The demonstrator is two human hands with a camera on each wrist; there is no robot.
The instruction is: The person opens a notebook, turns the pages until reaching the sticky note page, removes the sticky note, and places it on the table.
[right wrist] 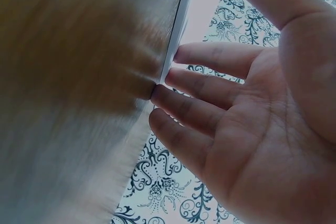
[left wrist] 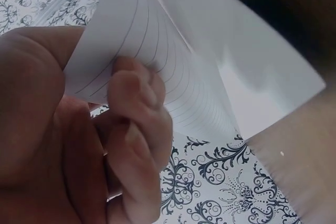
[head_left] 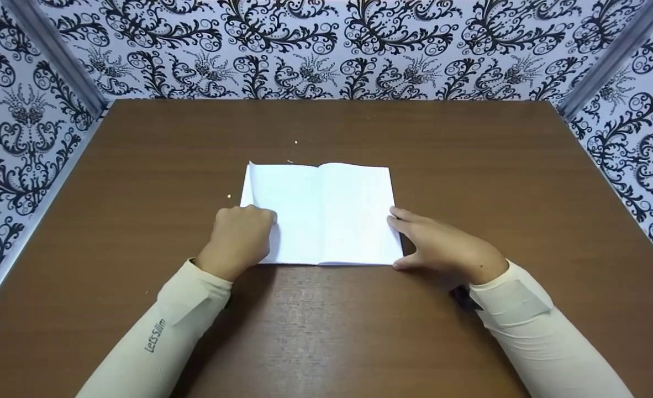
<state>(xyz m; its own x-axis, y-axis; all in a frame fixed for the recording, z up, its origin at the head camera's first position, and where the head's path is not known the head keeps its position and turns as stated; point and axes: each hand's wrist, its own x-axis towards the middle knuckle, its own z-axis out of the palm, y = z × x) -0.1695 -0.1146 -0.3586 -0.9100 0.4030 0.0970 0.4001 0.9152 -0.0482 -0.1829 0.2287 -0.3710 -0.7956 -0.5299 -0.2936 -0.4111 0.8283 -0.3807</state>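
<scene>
An open notebook (head_left: pixel 354 215) with white pages lies flat near the middle of the brown table. My left hand (head_left: pixel 242 237) pinches the left page, which lifts and curls along its outer edge. In the left wrist view, faint ruled lines cross this page (left wrist: pixel 118 19), with the thumb on one side of it and curled fingers on the other. At the notebook's right edge, my right hand (head_left: pixel 451 246) touches the side with extended fingers, its thumb by the lower corner. The right wrist view shows those fingertips (right wrist: pixel 163 90) against the notebook's thin edge (right wrist: pixel 181 19).
The brown table (head_left: pixel 470 143) extends around the notebook. Tiny white bits (head_left: pixel 228 196) lie left of and beyond it. Black-and-white patterned walls (head_left: pixel 282 50) border the table at the back and both sides.
</scene>
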